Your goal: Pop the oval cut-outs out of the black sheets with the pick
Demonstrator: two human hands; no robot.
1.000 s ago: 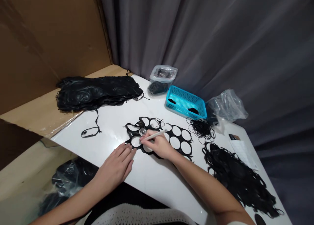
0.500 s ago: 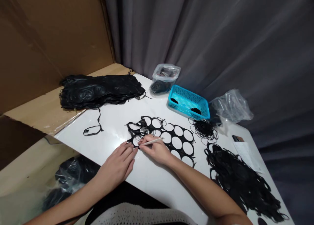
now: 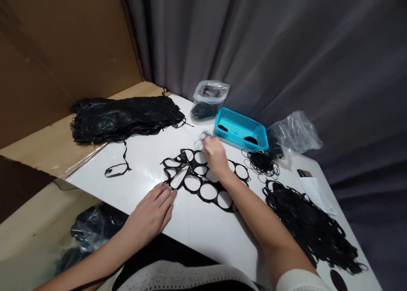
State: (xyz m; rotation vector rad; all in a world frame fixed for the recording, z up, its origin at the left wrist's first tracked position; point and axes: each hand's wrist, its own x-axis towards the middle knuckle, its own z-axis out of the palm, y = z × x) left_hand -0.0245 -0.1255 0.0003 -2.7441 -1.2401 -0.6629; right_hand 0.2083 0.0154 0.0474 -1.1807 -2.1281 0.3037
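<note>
My left hand (image 3: 152,208) lies flat on the table, fingers stretched out, their tips at the near left edge of a black sheet (image 3: 196,192) with rows of round holes. The sheet's left end is twisted and bunched. My right hand (image 3: 216,155) is raised over the far side of the sheet, fingers closed and smeared by motion. Thin dark rings (image 3: 205,135) show blurred at its fingertips. The white stick held there earlier cannot be made out now. Right of the sheet lies a tangled pile of thin black rings (image 3: 262,162).
A turquoise basket (image 3: 242,119) holds a few black pieces. Beside it stand a clear bag (image 3: 208,100) and a crumpled plastic bag (image 3: 297,134). A stack of black sheets (image 3: 127,117) lies at left, a heap of black holed scraps (image 3: 311,227) at right, near a paper (image 3: 314,193).
My right hand has lifted from beside the left hand and moved away from me and rightward, with thin rings at its fingertips. The sheet has shifted and bunched. My left hand stays put.
</note>
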